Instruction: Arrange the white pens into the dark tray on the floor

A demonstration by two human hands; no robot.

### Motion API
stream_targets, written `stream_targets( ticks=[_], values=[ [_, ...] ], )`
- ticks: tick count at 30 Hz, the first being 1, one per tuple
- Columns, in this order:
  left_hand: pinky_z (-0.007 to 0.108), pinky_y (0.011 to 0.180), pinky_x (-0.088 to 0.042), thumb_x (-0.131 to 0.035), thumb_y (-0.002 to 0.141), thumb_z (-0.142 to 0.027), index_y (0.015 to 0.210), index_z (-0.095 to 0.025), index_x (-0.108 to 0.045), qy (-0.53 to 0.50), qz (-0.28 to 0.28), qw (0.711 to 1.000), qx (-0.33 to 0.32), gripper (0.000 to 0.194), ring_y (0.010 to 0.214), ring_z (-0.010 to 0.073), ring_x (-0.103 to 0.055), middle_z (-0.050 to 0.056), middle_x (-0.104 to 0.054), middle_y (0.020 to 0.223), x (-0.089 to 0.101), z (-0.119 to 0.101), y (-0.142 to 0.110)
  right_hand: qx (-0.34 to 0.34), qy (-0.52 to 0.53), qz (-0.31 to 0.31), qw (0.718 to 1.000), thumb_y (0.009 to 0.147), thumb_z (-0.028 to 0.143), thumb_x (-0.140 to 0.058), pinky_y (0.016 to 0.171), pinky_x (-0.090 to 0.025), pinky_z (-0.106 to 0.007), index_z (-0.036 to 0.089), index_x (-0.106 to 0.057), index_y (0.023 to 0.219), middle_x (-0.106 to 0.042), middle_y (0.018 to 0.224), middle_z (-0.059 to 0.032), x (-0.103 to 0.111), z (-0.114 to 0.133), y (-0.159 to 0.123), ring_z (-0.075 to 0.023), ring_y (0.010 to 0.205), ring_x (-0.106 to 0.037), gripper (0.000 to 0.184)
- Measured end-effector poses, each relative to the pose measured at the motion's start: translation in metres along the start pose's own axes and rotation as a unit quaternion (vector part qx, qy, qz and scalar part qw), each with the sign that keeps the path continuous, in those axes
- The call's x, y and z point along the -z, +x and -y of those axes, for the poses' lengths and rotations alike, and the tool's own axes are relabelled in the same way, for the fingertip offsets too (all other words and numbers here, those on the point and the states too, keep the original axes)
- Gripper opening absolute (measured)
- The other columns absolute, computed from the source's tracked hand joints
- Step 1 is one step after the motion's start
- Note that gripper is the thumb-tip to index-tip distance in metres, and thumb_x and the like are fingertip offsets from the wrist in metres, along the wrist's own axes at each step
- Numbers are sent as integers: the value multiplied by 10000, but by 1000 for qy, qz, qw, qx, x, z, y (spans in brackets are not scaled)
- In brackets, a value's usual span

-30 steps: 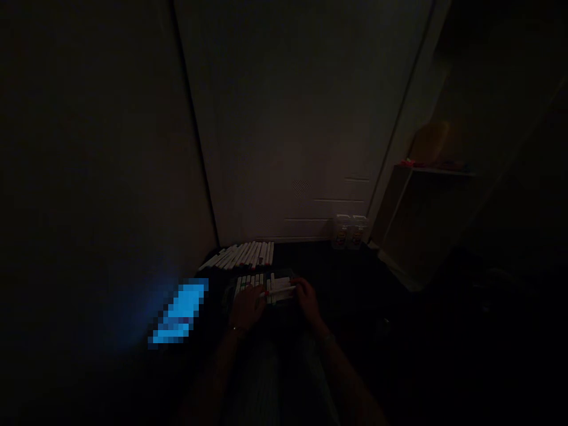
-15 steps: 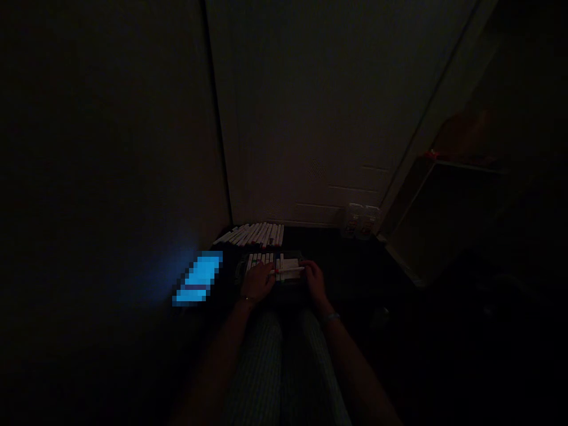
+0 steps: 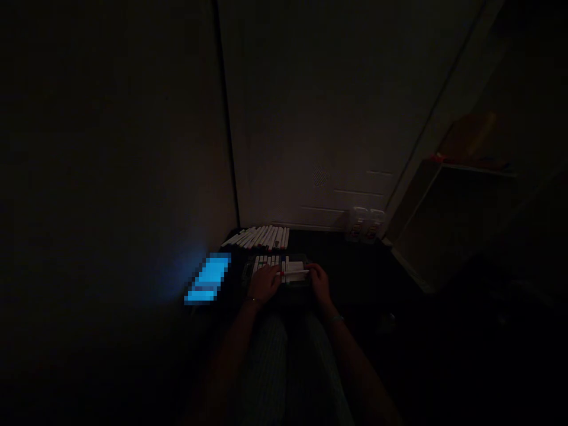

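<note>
A white marker point(image 3: 295, 273) with a red band near its left end lies level between my hands. My right hand point(image 3: 319, 280) pinches its right end. At its left end, my left hand point(image 3: 265, 283) has its fingers closed on it. Beneath is a dark tray point(image 3: 302, 285) with several white markers point(image 3: 266, 260) standing side by side in its left part and a white block-like area point(image 3: 296, 267) in its right part. My left hand covers the lower ends of some of those markers. The dim light hides fine detail.
A row of loose white markers point(image 3: 261, 237) lies along the back of the dark table point(image 3: 346, 272). Two clear containers point(image 3: 366, 225) stand at the back right by the wall. A glowing blurred screen point(image 3: 208, 278) is at the left. Farther right stands a cabinet point(image 3: 465, 207).
My view has turned, so the table sits further right and higher in the picture. Both hands keep hold of the marker, staying over the tray.
</note>
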State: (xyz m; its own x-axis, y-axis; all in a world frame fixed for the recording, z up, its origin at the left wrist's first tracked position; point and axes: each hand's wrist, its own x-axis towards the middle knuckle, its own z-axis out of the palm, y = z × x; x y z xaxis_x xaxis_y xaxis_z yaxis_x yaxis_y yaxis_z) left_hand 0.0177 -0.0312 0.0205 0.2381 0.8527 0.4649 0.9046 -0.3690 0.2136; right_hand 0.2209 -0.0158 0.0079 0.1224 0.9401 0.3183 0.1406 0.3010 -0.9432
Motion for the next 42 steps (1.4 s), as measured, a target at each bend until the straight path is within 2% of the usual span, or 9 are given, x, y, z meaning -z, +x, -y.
stream_targets(
  ticks=[9, 14, 19, 25, 30, 42],
  values=[
    [353, 866, -361, -369, 824, -254, 1074, -194, -535, 6, 8, 1000, 11, 306, 1022, 223, -480, 77, -587, 1020, -1, -1, 1, 1, 8, 7, 1000, 780, 306, -392, 626, -401, -226, 192, -624, 897, -620, 780, -6, 2, -4, 0, -152, 716, -541, 284],
    [337, 820, -374, -367, 828, -263, 1061, -203, -536, 12, 12, 1000, 7, 294, 940, 208, -501, 70, -582, 962, 3, -3, 0, 18, 6, 3, 1000, 782, 308, -391, 646, -405, -233, 194, -625, 892, -622, 804, -6, 2, -3, 0, -154, 734, -545, 282],
    [341, 841, -365, -360, 832, -260, 1024, -201, -550, 11, 12, 1000, 2, 276, 957, 210, -494, 65, -585, 944, 5, -4, 0, 16, 3, 2, 1000, 776, 297, -392, 670, -409, -237, 192, -625, 879, -631, 839, -12, 2, 0, -1, -158, 761, -552, 275],
    [349, 858, -361, -376, 814, -250, 1047, -201, -542, -2, 10, 1000, 9, 291, 999, 217, -485, 69, -586, 992, 3, -3, 0, 7, -10, 0, 1000, 773, 302, -398, 626, -402, -229, 203, -631, 878, -628, 790, -1, 2, 0, -2, -153, 714, -545, 274],
    [346, 834, -376, -365, 821, -255, 999, -204, -555, 0, 21, 1000, 7, 265, 939, 212, -508, 66, -594, 935, 6, -4, 0, 4, -10, -3, 1000, 769, 291, -386, 625, -403, -231, 205, -634, 878, -629, 780, 0, 1, -1, -1, -154, 709, -546, 284],
    [354, 858, -369, -341, 856, -294, 986, -214, -561, 12, -7, 1000, 7, 269, 987, 213, -511, 61, -612, 934, -3, 1, 1, 3, 3, -1, 1000, 763, 298, -395, 583, -402, -220, 200, -634, 849, -626, 759, 1, -1, 0, 0, -148, 665, -541, 272]
  ],
)
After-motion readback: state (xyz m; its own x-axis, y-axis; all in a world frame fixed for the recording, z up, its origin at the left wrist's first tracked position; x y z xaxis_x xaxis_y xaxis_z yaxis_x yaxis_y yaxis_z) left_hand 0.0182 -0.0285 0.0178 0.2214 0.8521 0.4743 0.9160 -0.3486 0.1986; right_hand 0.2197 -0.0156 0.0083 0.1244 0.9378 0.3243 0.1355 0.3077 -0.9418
